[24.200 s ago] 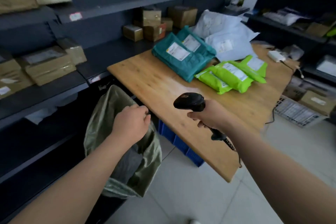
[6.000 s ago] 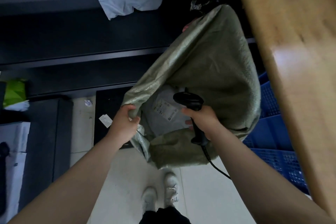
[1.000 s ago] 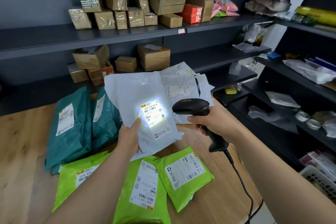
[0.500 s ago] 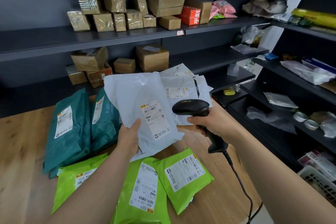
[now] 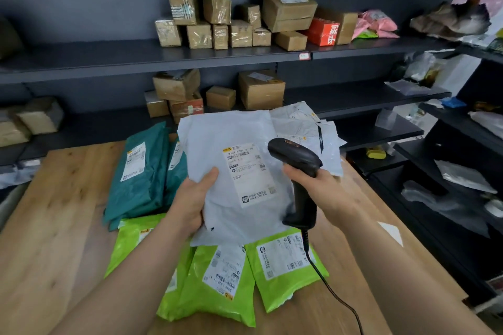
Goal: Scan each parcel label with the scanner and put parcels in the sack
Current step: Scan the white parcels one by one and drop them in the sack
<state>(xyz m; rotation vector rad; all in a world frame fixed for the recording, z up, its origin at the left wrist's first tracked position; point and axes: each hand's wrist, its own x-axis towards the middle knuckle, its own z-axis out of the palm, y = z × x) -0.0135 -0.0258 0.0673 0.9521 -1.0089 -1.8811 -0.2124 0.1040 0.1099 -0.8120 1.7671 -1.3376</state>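
Since the previous frames, the white parcel point(image 5: 217, 141) sits lower and nearer, the scanner point(image 5: 295, 156) head stands closer to the label point(image 5: 249, 174), and the bright scan light seen earlier on that label is off.

Left hand point(image 5: 194, 204): grips the parcel at its lower left edge, thumb laid on the front face just left of the label; the fingers behind are hidden. The parcel is held tilted, label facing the camera, above the worktop point(image 5: 54, 212).

Right hand point(image 5: 318, 187): curled round the scanner handle, head raised beside the label's right edge. A black cable point(image 5: 334, 294) runs from the handle base toward the near edge.

Worktop: wooden. Three bright green parcels point(image 5: 217, 288) lie overlapping at the near centre, labels up. Teal parcels point(image 5: 141, 171) lie to the left of the held parcel. More white parcels point(image 5: 304, 128) are stacked at the far right.

Room: dark shelves point(image 5: 109, 57) run along the far wall and carry taped cardboard boxes point(image 5: 239, 24). Further dark shelving point(image 5: 449, 171) on the right holds loose bags and small items.
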